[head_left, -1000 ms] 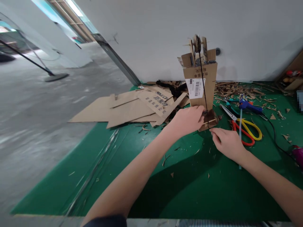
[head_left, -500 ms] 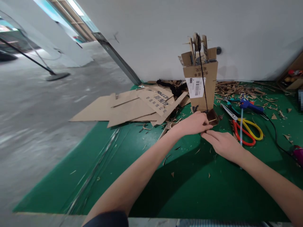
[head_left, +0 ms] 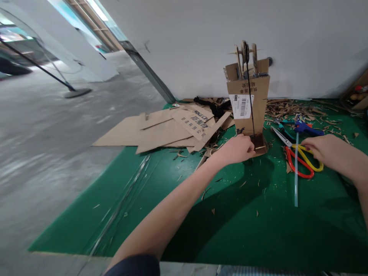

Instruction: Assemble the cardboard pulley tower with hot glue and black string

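Observation:
A tall cardboard tower (head_left: 249, 103) with a pulley wheel on top and a black string running down its front stands upright on the green mat (head_left: 201, 214). My left hand (head_left: 237, 149) is closed on the tower's small base box at its lower left. Over the scissors (head_left: 301, 161), which have one red and one yellow handle, hovers my right hand (head_left: 324, 151); its fingers are curled and I see nothing in them. A clear glue stick (head_left: 296, 172) lies just left of that hand.
Flat cardboard sheets (head_left: 161, 130) lie at the mat's far left. A blue glue gun (head_left: 307, 128) with a black cord lies behind the scissors. Cardboard scraps litter the back of the mat near the white wall. Grey floor lies to the left.
My right hand has moved away from the tower's base to the right, over the scissors. My left hand has stayed on the base box.

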Available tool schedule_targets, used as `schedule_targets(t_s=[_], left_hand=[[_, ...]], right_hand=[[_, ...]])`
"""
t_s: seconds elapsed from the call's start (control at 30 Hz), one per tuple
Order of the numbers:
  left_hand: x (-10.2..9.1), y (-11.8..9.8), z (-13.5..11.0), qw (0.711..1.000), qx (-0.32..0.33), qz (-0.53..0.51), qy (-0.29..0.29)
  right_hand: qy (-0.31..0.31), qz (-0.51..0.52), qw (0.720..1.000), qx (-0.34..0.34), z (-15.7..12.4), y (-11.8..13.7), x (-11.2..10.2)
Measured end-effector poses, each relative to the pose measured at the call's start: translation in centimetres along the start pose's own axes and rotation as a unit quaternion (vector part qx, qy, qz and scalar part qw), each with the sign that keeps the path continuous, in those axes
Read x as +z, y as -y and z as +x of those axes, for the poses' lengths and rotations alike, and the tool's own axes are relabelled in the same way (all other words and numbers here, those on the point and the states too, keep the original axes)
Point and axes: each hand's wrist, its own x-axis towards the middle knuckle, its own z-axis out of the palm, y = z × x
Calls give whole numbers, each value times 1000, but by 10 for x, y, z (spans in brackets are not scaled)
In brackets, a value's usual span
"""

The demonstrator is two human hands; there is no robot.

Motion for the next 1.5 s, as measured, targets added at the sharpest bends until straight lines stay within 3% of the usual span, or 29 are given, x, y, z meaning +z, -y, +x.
schedule_targets(t_s=[0.1, 0.2, 0.27, 0.4, 0.47, 0.53, 0.7, 0.77, 0.83, 0.97, 1.03, 1.27, 1.37, 1.5], left_hand=[[2, 1, 2, 1000, 11, -19, -2], [4, 2, 4, 1000, 12, -24, 6], [4, 2, 5, 999, 5, -30, 12], [5, 2, 7, 998, -25, -45, 19], [4, 2, 8, 997, -57, -54, 26], [2, 0, 9, 993, -87, -63, 38], [-3, -6, 9, 989, -113, -83, 52], [-4, -7, 8, 988, -114, -85, 54], [-4, -6, 7, 988, -116, -83, 56], [-4, 0, 4, 993, -87, -77, 31], [-3, 2, 3, 996, -73, -52, 13], [4, -1, 4, 993, -110, 38, -22], [8, 0, 5, 990, -118, 78, -23], [9, 5, 6, 989, -73, 125, -1]], right_hand=[[31, -17, 999, -4, 1, 6, 1], [12, 9, 1000, -15, 4, 36, 10], [38, 84, 995, -40, 8, 61, 22], [86, 273, 958, 3, 24, 99, 59], [53, 302, 951, 35, 34, 109, 77], [27, 383, 921, 67, 42, 116, 93], [63, 595, 786, 157, 50, 126, 108], [59, 611, 772, 163, 50, 127, 108], [47, 590, 794, 140, 50, 124, 108], [6, 442, 894, 76, 47, 114, 111], [-27, 373, 925, 69, 43, 110, 113], [-27, 315, 947, 48, 31, 112, 115], [-41, 220, 974, 41, 31, 114, 114], [2, 60, 997, 58, 36, 116, 111]])
